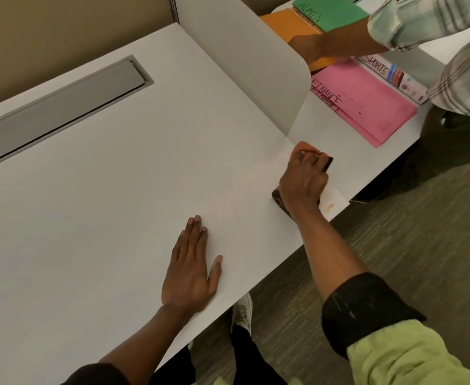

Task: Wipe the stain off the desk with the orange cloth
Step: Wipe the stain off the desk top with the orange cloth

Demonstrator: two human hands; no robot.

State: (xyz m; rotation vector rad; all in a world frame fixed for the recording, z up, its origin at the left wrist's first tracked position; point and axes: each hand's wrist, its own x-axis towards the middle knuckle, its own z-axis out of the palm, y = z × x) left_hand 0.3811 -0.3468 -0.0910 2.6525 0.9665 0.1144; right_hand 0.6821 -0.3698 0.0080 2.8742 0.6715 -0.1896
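Note:
My right hand is closed on the orange cloth and presses it on the white desk, near the desk's right front edge just past the end of the divider. Only a strip of orange shows beyond my knuckles, and dark edges stick out on both sides of the hand. An orange smear lies on a pale patch right of my wrist, by the desk edge. A faint yellowish mark sits left of the hand. My left hand rests flat on the desk, fingers together, holding nothing.
A white divider panel stands at the back right. Behind it lie a pink folder, an orange folder and a green notebook, and another person in a plaid shirt reaches over them. A grey cable flap is set in the desk at the far left.

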